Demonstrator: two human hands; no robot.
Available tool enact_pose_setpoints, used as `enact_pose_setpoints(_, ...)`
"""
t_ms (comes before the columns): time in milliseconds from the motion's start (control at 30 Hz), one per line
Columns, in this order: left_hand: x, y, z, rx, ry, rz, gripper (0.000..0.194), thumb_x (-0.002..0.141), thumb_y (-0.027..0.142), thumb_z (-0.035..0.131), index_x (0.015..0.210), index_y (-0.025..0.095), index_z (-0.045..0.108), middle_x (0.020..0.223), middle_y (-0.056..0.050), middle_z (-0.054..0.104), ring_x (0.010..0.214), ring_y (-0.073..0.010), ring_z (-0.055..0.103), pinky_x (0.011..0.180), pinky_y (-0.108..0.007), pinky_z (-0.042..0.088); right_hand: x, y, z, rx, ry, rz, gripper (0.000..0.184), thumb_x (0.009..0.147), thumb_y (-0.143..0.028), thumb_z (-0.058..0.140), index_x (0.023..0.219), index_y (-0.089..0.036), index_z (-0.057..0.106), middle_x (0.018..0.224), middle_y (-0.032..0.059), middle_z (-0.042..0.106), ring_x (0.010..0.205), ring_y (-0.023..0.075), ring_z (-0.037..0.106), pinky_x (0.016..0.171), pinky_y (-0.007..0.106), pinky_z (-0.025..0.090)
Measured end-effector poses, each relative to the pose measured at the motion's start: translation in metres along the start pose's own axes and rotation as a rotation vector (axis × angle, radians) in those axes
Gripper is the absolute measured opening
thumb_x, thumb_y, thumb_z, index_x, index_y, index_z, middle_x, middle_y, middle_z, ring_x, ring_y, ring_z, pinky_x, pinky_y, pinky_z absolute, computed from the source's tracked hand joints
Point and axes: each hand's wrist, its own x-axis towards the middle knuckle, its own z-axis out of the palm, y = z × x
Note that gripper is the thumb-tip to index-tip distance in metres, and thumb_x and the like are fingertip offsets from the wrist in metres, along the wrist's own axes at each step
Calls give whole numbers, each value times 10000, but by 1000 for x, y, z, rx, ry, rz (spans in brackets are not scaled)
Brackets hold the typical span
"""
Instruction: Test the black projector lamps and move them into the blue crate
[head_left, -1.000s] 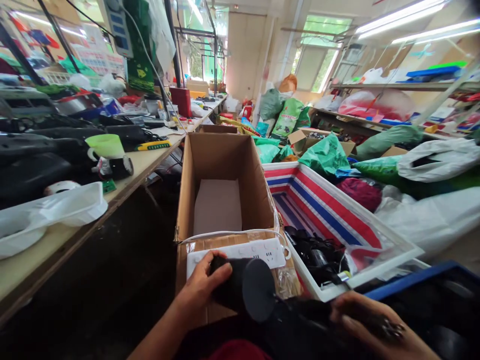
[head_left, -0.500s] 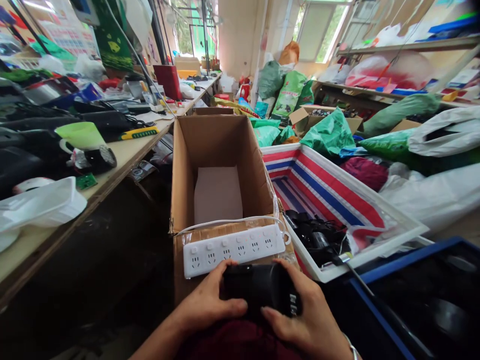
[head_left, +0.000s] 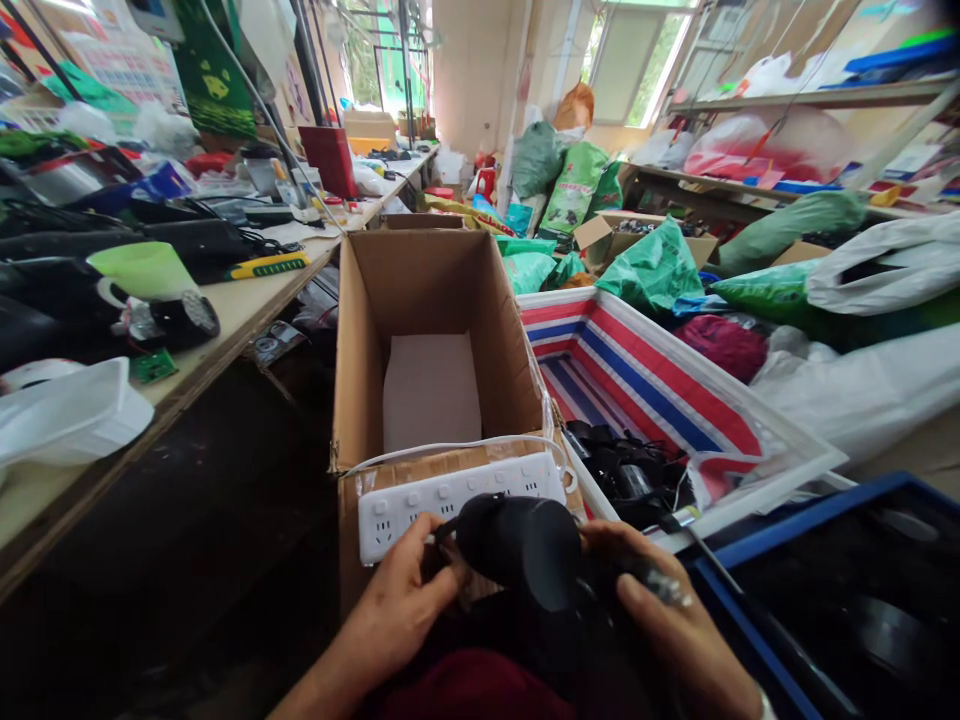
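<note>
A black cylindrical device (head_left: 502, 540) with a rounded end is held up in front of me, just past the near edge of the power strip. My left hand (head_left: 412, 585) pinches a thin dark part at its left side between thumb and fingers. On the other side, my right hand (head_left: 660, 600) is closed around a dark, motion-blurred part with a glinting pale bit by the thumb; whether this is a cord or part of the body I cannot tell. Behind the device lies a white power strip (head_left: 397, 515) on a cardboard flap, partly covered by it.
An open cardboard box (head_left: 352, 370) stands ahead with a pale sheet inside. To its right is a striped-lined white crate (head_left: 675, 380) holding black items. A blue-rimmed bin (head_left: 810, 520) is at near right. The cluttered workbench (head_left: 247, 305) runs along the left.
The black device has been turned and raised, now covering part of the power strip. My hands have moved farther apart, and a dark part now shows in my right hand.
</note>
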Motion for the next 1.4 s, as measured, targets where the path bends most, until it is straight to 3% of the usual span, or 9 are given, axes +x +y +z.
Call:
enact_pose_setpoints(133,-5,9,-27,-266,59,-65,325,741,371,694,934,198,499,768,-4,630,660,-171,615,600,-303,527,2,17,-27,522,252,176,203,662,-271,754,831,-219,653,776,-8,689,560,80,575,555,196,512)
enact_pose_setpoints(233,-6,19,-44,-293,151,-20,379,714,321,739,987,183,516,806,-33,678,716,-204,652,644,-356,570,7,32,-36,775,477,252,349,526,-170,803,832,-229,647,700,-27,670,487,80,543,464,207,506)
enact_pose_setpoints(333,-5,24,-56,-301,241,10,391,680,293,774,958,166,531,773,-46,700,689,-203,660,619,-340,578,7,38,-41,841,500,240,312,521,-220,799,798,-217,656,681,-17,674,491,90,563,469,223,523)
enact_pose_setpoints(500,-5,24,-72,-298,340,23,393,658,313,792,943,161,568,785,-57,713,690,-225,672,566,-342,585,-3,34,-45,353,285,190,165,595,-246,794,647,-198,645,833,10,711,653,118,647,616,220,537)
enact_pose_setpoints(733,-3,34,-63,-287,311,12,403,649,305,805,945,169,568,764,-57,715,677,-220,674,564,-322,581,7,34,-5,-683,-290,-58,270,742,-142,568,952,-232,712,865,66,706,868,225,648,760,339,525)
enact_pose_setpoints(800,-2,38,-57,-290,263,14,390,665,320,797,940,166,566,767,-64,715,692,-217,671,568,-311,578,19,38,6,-732,-265,-146,246,799,-154,493,919,-215,700,874,76,707,854,223,647,755,350,523)
enact_pose_setpoints(1000,0,42,-50,-368,228,65,387,667,297,806,953,207,561,807,-9,694,697,-188,668,621,-292,575,60,45,14,-373,134,-197,191,825,-343,579,924,-189,632,931,99,688,813,202,669,702,308,536)
enact_pose_setpoints(1200,-1,24,-49,-350,308,85,352,644,298,820,899,206,595,770,11,643,684,-154,618,601,-215,515,71,45,22,-393,253,-138,239,781,-375,629,909,-175,650,827,73,710,751,216,678,670,309,525)
enact_pose_setpoints(1400,6,8,-49,-439,340,101,456,549,344,871,905,212,619,801,-1,653,692,-167,602,609,-230,512,69,44,24,-625,247,-305,124,829,-275,563,898,-194,625,809,46,667,740,184,633,662,283,485)
